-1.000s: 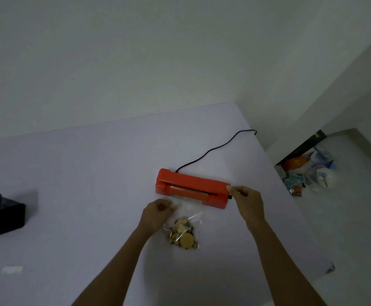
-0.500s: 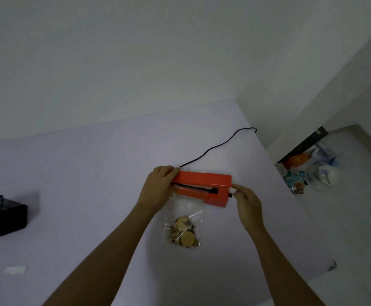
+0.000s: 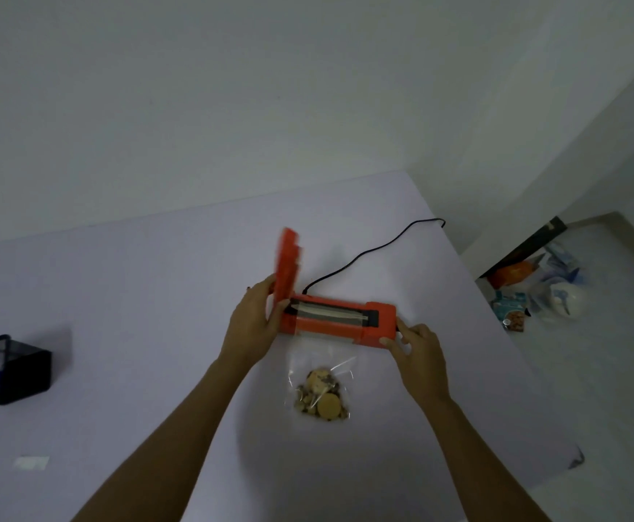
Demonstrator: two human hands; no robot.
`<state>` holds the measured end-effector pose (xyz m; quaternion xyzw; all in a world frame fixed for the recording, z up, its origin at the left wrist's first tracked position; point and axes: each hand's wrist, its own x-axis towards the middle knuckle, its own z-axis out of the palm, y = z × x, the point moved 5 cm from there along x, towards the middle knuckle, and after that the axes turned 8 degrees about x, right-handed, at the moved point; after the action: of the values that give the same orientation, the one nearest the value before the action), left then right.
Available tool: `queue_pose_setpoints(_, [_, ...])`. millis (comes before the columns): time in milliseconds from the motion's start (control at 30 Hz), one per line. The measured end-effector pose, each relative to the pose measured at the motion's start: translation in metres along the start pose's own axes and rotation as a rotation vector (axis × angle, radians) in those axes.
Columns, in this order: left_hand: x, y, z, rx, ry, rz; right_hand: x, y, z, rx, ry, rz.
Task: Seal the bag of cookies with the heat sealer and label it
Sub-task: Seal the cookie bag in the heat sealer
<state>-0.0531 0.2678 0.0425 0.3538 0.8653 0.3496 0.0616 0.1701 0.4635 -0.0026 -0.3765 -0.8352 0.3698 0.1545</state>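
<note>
- The orange heat sealer (image 3: 340, 322) sits on the white surface (image 3: 157, 303), near the far right side.
- Its lid (image 3: 287, 266) stands almost straight up at the left end, a bit blurry.
- A shiny strip (image 3: 326, 313) shows along the open top.
- The left hand (image 3: 255, 325) holds the left end, fingers curled behind the lid and thumb on the front.
- The right hand (image 3: 415, 346) pinches the right end with bent fingers.
- The clear bag of cookies (image 3: 321, 386) lies flat just in front of the sealer, between the two arms. Its open end touches the front edge of the sealer.
- A black cord (image 3: 375, 250) runs from the back of the sealer to the far corner.
- A dark box (image 3: 10, 369) sits far off to the left.
- A small white label (image 3: 31, 462) lies near the front left.
</note>
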Motion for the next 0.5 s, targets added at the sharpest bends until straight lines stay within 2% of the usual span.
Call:
queue_pose_setpoints(133, [-0.007, -0.017, -0.007, -0.172, 0.059, -0.194, 0.01, -0.003, 0.001, -0.039, -0.002, 0.007])
queue_pose_setpoints(233, [-0.009, -0.025, -0.007, -0.24, 0.045, -0.255, 0.015, -0.005, 0.002, -0.047, 0.0, 0.038])
queue_pose_setpoints(300, [-0.007, -0.027, -0.006, -0.231, 0.009, -0.276, 0.014, -0.005, 0.001, 0.024, 0.06, 0.126])
queue_pose_setpoints(400, [-0.002, -0.024, 0.005, -0.25, -0.215, -0.259, -0.003, -0.001, 0.009, 0.228, 0.142, 0.4])
queue_pose_setpoints(500, [0.007, -0.026, 0.018, -0.238, -0.409, -0.179, -0.017, -0.001, 0.034, 0.38, -0.001, 0.547])
